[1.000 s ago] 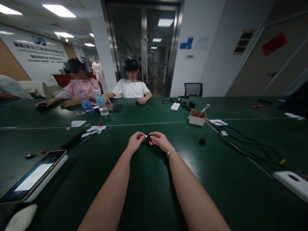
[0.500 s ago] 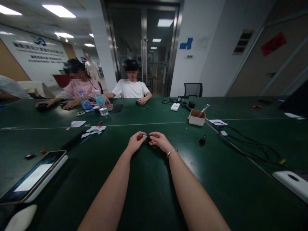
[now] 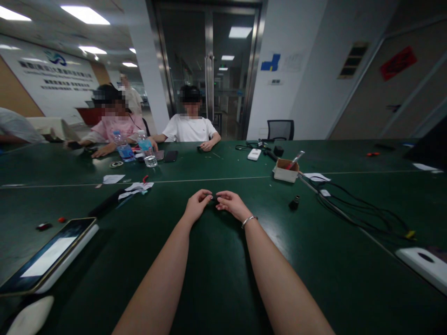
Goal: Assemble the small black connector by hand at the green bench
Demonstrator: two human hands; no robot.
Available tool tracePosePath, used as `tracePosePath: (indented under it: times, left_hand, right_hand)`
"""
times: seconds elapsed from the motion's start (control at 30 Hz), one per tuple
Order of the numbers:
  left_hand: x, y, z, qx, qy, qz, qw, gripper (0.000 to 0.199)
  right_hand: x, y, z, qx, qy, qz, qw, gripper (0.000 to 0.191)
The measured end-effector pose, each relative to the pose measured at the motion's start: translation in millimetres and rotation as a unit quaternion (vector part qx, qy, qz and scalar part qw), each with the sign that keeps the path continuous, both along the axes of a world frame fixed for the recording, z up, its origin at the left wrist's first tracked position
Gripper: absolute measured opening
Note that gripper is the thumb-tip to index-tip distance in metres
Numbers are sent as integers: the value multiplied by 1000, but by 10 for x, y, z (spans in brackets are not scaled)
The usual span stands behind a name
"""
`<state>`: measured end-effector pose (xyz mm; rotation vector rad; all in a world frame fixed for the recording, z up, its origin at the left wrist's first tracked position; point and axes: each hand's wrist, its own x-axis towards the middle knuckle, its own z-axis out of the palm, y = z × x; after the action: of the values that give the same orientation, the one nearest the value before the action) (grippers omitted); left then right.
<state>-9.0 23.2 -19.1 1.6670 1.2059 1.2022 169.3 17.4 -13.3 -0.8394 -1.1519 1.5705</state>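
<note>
Over the green table (image 3: 216, 260), a small dark piece with a silvery end (image 3: 214, 198) is between my fingertips, too small and covered to name. My left hand (image 3: 197, 204) pinches its silvery end between thumb and fingers. From the other side, my right hand (image 3: 232, 204), with a silver bracelet at the wrist, is closed on the dark part. Both forearms reach forward, and the two hands almost meet. To the right of my right hand, a short black cylindrical part (image 3: 294, 203) stands apart on the tabletop.
A small open box (image 3: 286, 171) holds a red-handled tool. Black cables (image 3: 363, 209) run along the right. On the left are a phone (image 3: 49, 253) on a white block, paper scraps (image 3: 136, 189) and water bottles (image 3: 147, 149). People sit across the table.
My left fingers have shifted slightly, and less of the silvery end shows. My right hand stays almost still. Across the table, the hand of the person in pink has moved back.
</note>
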Motion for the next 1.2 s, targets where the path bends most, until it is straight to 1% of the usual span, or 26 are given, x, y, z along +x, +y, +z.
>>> tracePosePath:
  times: [0.23,0.4,0.53,0.6,0.87,1.0,1.1,1.2]
  left_hand:
    - [0,-19,24,1,-2,-24,1000,27]
    - [-1,9,-24,-12,-12,-12,1000,30]
    - [-6,34,-49,2,3,6,1000,32]
    - [-4,30,-42,1,-4,8,1000,33]
    - [3,-19,27,-19,-16,-17,1000,33]
    - [8,-45,52,-22,-12,-1,1000,33]
    - [6,-70,77,-12,12,12,1000,33]
    - [-3,-61,68,-7,23,12,1000,33]
  right_hand:
    - [2,11,-14,-2,9,-3,1000,26]
    - [3,19,-22,1,5,-1,1000,26]
    - [0,14,-17,4,1,-1,1000,28]
    - [-3,11,-14,5,-1,-1,1000,28]
    - [0,-7,5,7,1,-2,1000,29]
    - [-2,-14,15,6,-1,-2,1000,29]
    - [-8,-12,12,6,-2,-4,1000,29]
    - [-20,-5,4,2,-12,0,1000,30]
